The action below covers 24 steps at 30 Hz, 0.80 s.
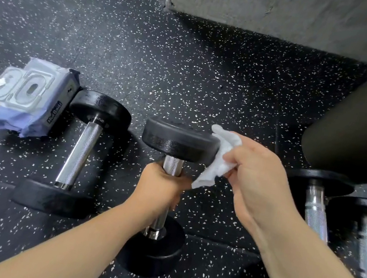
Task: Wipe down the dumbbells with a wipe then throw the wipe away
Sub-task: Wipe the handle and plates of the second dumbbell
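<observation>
Upended dumbbell (pixel 174 161), gripped at its handle by left hand (pixel 160 183), wipe (pixel 218 159) pinched against its upper head by right hand (pixel 257 174): toppling risked if steadying grip is loosened.

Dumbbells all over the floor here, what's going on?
A person is wiping down dumbbells. The left hand grips the handle of an upright dumbbell, while the right hand presses a white wipe against the rim of its top weight. A second dumbbell lies to the left beside a pack of wipes, two more dumbbells lie on the right, and a dark bin stands nearby.
</observation>
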Each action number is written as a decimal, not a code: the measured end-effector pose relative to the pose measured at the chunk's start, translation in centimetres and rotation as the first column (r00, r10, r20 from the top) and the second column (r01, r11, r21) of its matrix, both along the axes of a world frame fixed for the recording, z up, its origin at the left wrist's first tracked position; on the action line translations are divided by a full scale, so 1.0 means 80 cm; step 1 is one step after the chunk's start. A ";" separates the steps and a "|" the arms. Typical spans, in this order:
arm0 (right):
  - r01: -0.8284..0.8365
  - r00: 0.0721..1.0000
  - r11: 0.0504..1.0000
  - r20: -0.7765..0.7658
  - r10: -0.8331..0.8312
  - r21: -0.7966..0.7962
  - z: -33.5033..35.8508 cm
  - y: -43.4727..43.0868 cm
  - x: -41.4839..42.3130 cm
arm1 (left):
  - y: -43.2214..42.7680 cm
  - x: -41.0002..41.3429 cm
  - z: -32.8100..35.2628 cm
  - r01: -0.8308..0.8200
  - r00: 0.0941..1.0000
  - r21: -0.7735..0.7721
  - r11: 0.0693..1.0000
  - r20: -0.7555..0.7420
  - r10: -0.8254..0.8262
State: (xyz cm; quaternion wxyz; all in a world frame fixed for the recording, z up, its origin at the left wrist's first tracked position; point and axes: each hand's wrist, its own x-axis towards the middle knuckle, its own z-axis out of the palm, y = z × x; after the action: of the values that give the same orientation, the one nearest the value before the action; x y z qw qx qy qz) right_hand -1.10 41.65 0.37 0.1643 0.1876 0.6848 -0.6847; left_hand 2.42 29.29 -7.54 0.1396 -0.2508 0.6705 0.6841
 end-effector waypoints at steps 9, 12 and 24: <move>0.095 0.898 0.912 -0.431 0.094 0.398 -0.006 -0.025 0.037 | -0.005 0.002 -0.010 0.004 1.000 -0.046 0.999 0.030 -0.002; 0.155 0.899 0.896 -0.436 0.047 0.416 -0.017 -0.025 0.027 | 0.000 0.001 -0.007 -0.005 1.000 -0.065 0.998 0.023 0.006; 0.190 0.939 0.907 -0.339 -0.056 0.377 -0.039 -0.015 0.020 | 0.005 0.003 0.000 -0.043 0.999 -0.097 0.994 0.017 0.045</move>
State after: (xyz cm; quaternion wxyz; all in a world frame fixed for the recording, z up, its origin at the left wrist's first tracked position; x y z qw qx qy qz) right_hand 0.52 40.47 -2.73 -0.0356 0.1473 0.8153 -0.5588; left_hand 2.69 29.72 -7.58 0.1189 -0.2784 0.6959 0.6513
